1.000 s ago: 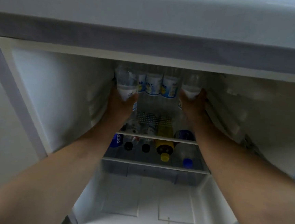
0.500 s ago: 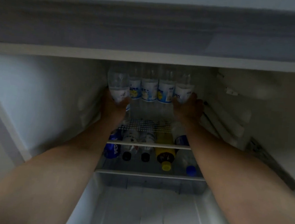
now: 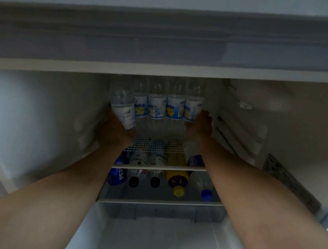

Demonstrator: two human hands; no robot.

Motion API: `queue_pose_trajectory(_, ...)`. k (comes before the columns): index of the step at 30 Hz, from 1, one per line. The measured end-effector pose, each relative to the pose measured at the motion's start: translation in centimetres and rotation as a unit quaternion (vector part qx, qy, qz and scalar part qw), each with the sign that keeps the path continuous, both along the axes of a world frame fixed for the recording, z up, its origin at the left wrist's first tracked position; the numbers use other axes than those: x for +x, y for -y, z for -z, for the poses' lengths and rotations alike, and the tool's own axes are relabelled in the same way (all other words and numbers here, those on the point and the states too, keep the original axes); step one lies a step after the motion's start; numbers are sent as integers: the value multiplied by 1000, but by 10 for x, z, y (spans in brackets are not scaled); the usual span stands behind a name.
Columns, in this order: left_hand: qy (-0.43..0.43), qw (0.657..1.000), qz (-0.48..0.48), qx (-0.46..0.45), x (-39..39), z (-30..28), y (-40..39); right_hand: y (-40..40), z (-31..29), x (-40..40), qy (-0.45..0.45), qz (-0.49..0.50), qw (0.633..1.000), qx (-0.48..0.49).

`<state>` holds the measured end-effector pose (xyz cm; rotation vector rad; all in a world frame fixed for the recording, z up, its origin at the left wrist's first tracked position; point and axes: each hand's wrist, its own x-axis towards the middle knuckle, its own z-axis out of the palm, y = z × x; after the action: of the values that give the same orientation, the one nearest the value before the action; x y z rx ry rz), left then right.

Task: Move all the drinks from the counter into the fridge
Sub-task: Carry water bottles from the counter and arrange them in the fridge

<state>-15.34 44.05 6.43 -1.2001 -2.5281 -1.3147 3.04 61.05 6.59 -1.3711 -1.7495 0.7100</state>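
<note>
Dim white fridge (image 3: 41, 113) interior, door open, seen from above the person's outstretched arms. At the left end of the upper shelf (image 3: 157, 143), the left hand (image 3: 117, 132) grips a clear bottle (image 3: 122, 108) from below; the bottle is tilted, its top leaning toward the left wall, not yet stood in line. To its right, three labelled bottles (image 3: 156, 107) stand upright along the shelf's back edge. At the right end of that row, the right hand (image 3: 200, 123) wraps round the base of a fourth bottle (image 3: 193, 109), which a second ago was held higher and apart from the row and now stands flush beside its neighbours. That suggests the right bottle is as good as placed and only awaits release, while the left one likely needs straightening and setting down. Below, on the lower shelf (image 3: 160, 201), a Pepsi bottle (image 3: 118, 175), two dark-capped bottles (image 3: 144, 180), a yellow bottle (image 3: 176, 179) and a blue-capped bottle (image 3: 206, 191) lie on their sides, caps toward the front edge. The counter is out of view, so what remains there cannot be told.
</note>
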Motion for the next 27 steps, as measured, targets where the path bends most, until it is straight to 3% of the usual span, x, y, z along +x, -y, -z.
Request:
queue_pose_trajectory(9,33,999,-29,4,-2,-9,-3,27,11,12,-55,-27,998,4)
queue_pose_trajectory(17,44,995,-88,20,1,-5,-7,39,12,12,-13,-63,998,1)
queue_pose_trajectory(22,181,961,-67,198,31,5,-8,35,11,11,-21,-60,998,-7)
queue_pose_trajectory(27,237,963,-2,126,39,11,-22,33,16,8,-45,-72,996,-8)
